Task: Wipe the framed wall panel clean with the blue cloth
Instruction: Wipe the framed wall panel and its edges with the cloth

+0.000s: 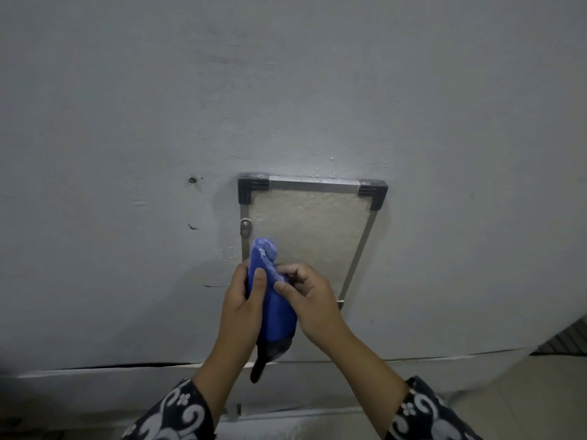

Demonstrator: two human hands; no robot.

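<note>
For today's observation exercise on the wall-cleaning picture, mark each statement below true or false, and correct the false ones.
1. Both hands hold the blue cloth. True: the left hand and right hand grip it together.
2. The framed panel has black corner pieces at its top. True.
3. The cloth is spread flat over the whole panel. False: it is bunched up, covering only the lower left part.
4. The panel surface looks dry and spotless. False: it looks covered in foam or droplets.
5. A small screw sits in the wall left of the panel. True.
</note>
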